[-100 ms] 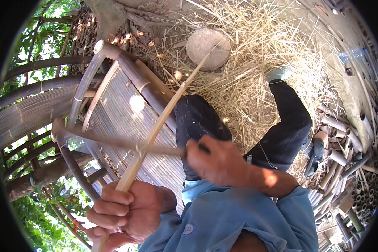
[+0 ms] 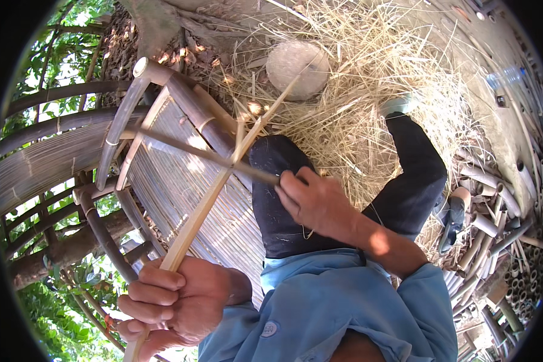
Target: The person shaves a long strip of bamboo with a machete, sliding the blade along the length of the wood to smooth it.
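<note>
My left hand (image 2: 178, 298) is wrapped round the near end of a long pale bamboo strip (image 2: 196, 220). The strip slants up and away from it, narrowing toward its far end over a round stone block (image 2: 297, 69). In my right hand (image 2: 317, 202) is the handle end of a long-bladed knife (image 2: 184, 146), with the fingers closed on it. The dark blade crosses the strip and touches it, pointing to the left. Just beyond the blade a pale sliver (image 2: 241, 131) stands off the strip.
A bamboo bench (image 2: 193, 199) with a slatted seat lies on the left, against my dark-trousered leg (image 2: 283, 205). Straw-like shavings (image 2: 368, 133) cover the ground ahead. At the right are piled bamboo pieces (image 2: 482, 226), a dark shoe (image 2: 454, 223) and a clear bottle (image 2: 505, 78).
My right hand and the knife have moved up along the strip, away from my left hand. A sliver now shows beyond the blade. My left hand has hardly moved.
</note>
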Action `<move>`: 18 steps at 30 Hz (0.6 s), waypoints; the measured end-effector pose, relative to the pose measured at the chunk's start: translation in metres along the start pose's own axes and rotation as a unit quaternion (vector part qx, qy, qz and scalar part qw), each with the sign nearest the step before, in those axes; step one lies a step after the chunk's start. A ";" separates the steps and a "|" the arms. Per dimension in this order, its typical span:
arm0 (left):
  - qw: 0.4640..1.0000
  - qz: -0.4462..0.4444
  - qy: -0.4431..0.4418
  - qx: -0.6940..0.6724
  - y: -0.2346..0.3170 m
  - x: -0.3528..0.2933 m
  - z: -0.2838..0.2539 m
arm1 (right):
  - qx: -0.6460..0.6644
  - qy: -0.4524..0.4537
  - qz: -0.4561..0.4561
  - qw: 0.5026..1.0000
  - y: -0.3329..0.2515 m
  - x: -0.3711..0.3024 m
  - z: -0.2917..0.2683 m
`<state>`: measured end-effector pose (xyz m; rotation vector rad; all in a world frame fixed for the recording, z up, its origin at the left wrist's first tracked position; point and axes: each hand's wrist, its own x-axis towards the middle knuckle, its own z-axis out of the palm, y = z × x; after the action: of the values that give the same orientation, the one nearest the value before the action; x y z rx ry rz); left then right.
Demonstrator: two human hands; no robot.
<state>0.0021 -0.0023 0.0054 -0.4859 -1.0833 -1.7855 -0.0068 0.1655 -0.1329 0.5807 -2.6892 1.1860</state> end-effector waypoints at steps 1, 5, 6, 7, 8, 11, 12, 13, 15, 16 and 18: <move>1.000 0.003 -0.001 0.002 -0.001 0.000 -0.001 | -0.013 -0.004 0.014 1.000 0.012 0.003 0.004; 0.999 0.025 -0.027 0.014 -0.005 -0.007 -0.008 | -0.057 0.011 0.051 0.997 0.076 0.010 0.018; 0.999 0.028 -0.027 0.008 -0.006 -0.006 -0.010 | -0.044 0.007 0.048 0.998 0.075 0.014 0.018; 0.999 0.023 -0.028 0.005 -0.005 -0.006 -0.010 | -0.029 -0.001 0.053 0.998 0.066 0.012 0.016; 0.999 0.017 -0.028 0.002 -0.005 -0.007 -0.010 | -0.014 -0.010 0.057 0.998 0.056 0.009 0.013; 1.000 0.015 -0.006 -0.005 0.001 -0.005 -0.007 | 0.019 0.030 -0.130 0.991 0.010 -0.001 -0.001; 1.000 0.016 -0.014 -0.005 -0.001 -0.004 -0.007 | 0.054 0.050 -0.163 0.984 0.005 -0.003 0.001; 1.000 0.018 -0.019 -0.005 -0.001 -0.003 -0.003 | 0.039 0.078 -0.203 0.975 0.015 0.000 0.004; 0.999 0.025 -0.019 0.016 -0.001 -0.002 0.003 | 0.027 0.023 -0.025 0.999 0.080 0.013 0.031; 0.999 0.019 -0.015 0.027 0.001 -0.004 0.003 | 0.024 -0.007 0.063 0.998 0.100 0.015 0.040; 0.999 0.014 -0.009 0.045 0.000 0.000 0.000 | -0.021 -0.001 0.060 0.998 0.099 0.018 0.041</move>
<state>0.0023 -0.0017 0.0054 -0.4621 -1.1586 -1.7039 -0.0620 0.1912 -0.2228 0.4216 -2.7777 1.1542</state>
